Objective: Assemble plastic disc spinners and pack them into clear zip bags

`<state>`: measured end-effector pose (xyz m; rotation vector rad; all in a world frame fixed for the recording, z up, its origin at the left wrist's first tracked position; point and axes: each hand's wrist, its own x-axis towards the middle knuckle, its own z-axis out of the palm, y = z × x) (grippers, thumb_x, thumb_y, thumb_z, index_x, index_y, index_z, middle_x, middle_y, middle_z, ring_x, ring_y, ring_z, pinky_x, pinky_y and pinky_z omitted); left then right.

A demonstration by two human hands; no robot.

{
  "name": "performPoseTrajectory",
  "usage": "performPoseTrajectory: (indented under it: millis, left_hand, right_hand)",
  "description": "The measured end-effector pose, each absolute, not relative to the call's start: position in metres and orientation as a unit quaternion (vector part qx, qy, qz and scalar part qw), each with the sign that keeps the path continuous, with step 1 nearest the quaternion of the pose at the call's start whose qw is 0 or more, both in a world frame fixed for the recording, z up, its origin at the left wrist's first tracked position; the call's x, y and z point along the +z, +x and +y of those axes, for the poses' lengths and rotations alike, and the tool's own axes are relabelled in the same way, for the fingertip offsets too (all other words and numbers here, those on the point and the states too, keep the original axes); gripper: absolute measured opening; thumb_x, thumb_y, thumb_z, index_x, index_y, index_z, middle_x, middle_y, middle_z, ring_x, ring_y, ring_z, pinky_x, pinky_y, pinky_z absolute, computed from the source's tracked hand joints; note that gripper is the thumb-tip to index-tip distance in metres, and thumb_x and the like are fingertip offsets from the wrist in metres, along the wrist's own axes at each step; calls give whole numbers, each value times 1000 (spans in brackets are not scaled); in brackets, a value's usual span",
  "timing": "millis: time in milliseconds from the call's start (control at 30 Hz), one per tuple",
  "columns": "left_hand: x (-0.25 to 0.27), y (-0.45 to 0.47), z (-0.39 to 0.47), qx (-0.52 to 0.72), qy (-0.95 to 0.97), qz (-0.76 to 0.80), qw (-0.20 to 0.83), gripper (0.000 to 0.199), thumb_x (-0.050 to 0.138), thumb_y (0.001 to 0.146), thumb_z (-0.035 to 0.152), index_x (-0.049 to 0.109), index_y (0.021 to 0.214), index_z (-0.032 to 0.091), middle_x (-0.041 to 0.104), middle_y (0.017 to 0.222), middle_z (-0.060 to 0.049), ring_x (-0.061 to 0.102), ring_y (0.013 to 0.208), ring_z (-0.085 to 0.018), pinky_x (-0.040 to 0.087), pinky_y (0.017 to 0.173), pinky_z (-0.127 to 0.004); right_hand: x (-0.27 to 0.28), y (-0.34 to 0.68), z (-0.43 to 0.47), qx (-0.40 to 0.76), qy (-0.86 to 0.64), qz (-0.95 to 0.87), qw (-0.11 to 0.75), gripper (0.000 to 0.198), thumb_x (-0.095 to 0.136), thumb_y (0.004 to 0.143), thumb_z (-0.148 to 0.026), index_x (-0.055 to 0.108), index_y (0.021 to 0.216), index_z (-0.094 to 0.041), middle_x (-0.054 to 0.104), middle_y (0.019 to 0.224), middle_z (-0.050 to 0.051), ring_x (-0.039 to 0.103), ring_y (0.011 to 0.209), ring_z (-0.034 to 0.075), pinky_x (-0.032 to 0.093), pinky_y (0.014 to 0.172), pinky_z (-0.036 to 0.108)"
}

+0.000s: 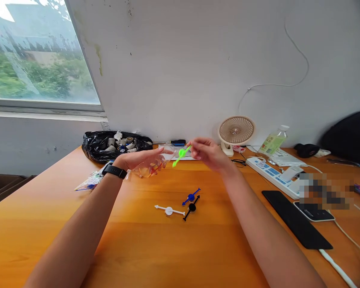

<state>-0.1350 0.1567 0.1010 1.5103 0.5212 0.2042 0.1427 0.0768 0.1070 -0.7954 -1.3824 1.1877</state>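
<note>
Pinched in the fingers of my right hand (208, 151) is a bright green arrow spinner (182, 153), a thin arrow with a round disc at its middle. My left hand (142, 160) is closed around a clear plastic bag (145, 170) with small orange and red pieces inside; its mouth points toward the green spinner. On the table below lie a white arrow spinner (169, 211), a blue arrow spinner (191, 197) and a black arrow spinner (192, 207). The blue and black ones lie close together, the white one to their left.
A black plastic bag (91, 146) of grey pipe pieces stands at the back left. Another clear bag (91, 182) lies behind my left wrist. At the right are a fan (236, 130), a bottle (274, 141), a power strip (273, 176) and a black flat pad (297, 218).
</note>
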Motion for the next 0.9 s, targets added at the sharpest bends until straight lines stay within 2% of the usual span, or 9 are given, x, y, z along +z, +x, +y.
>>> performPoseTrajectory:
  millis: [100, 167, 267, 333, 467, 600, 667, 767, 900]
  left_hand:
    - [103, -133, 156, 84, 681, 214, 695, 72, 54, 95, 72, 55, 151, 26, 67, 90, -7, 61, 70, -20, 49, 67, -32]
    - [104, -131, 155, 88, 683, 207, 695, 71, 54, 95, 72, 58, 148, 25, 66, 90, -7, 62, 73, -21, 49, 68, -33]
    - [102, -128, 154, 92, 678, 197, 703, 65, 50, 98, 70, 62, 141, 23, 65, 93, -8, 63, 78, -22, 50, 69, -33]
    - [100, -125, 155, 90, 677, 178, 709, 61, 45, 101, 69, 63, 136, 23, 64, 95, -8, 61, 78, -21, 50, 67, -31]
    - [99, -120, 152, 91, 691, 153, 700, 58, 42, 102, 69, 64, 124, 19, 63, 94, -8, 60, 75, -19, 49, 63, -30]
    - [103, -119, 147, 102, 702, 134, 692, 52, 43, 103, 66, 64, 121, 22, 64, 91, -6, 60, 77, -19, 51, 73, -33]
    - [106, -120, 146, 94, 709, 144, 683, 54, 45, 102, 68, 65, 123, 23, 66, 92, -6, 62, 79, -21, 51, 75, -35]
    - [110, -121, 146, 100, 716, 154, 673, 59, 54, 96, 71, 68, 125, 22, 70, 96, -10, 68, 87, -28, 52, 74, -38]
    - [105, -118, 149, 155, 692, 117, 695, 70, 65, 88, 73, 63, 139, 25, 73, 111, -14, 71, 95, -32, 55, 73, -39]
  right_hand:
    - [106, 150, 88, 423, -357, -489, 675, 28, 91, 72, -46, 82, 86, -24, 49, 61, -5, 37, 54, 8, 30, 48, 23]
    - [103, 150, 93, 389, -383, -480, 687, 27, 91, 72, -46, 83, 86, -24, 53, 64, -4, 36, 57, 9, 29, 50, 23]
    - [98, 140, 94, 378, -406, -529, 642, 24, 88, 76, -47, 84, 86, -25, 70, 83, 1, 45, 66, 12, 35, 58, 26]
    - [97, 128, 90, 372, -411, -578, 599, 23, 82, 82, -48, 84, 88, -25, 75, 95, 2, 53, 77, 15, 41, 69, 28]
    - [99, 107, 78, 356, -404, -659, 525, 24, 71, 93, -47, 84, 94, -27, 69, 102, 3, 59, 102, 20, 42, 94, 33]
    - [107, 99, 68, 344, -391, -715, 466, 33, 60, 100, -51, 83, 100, -28, 60, 113, 4, 58, 111, 21, 42, 100, 35]
    - [111, 99, 65, 312, -396, -733, 458, 28, 65, 97, -50, 81, 104, -28, 59, 118, 5, 57, 117, 23, 42, 102, 36]
    - [118, 104, 62, 241, -416, -748, 457, 12, 76, 87, -36, 79, 93, -26, 61, 119, 4, 55, 120, 25, 39, 107, 40]
    - [127, 109, 59, 202, -407, -736, 502, 4, 70, 83, -21, 73, 79, -23, 62, 117, 5, 56, 120, 26, 41, 109, 43]
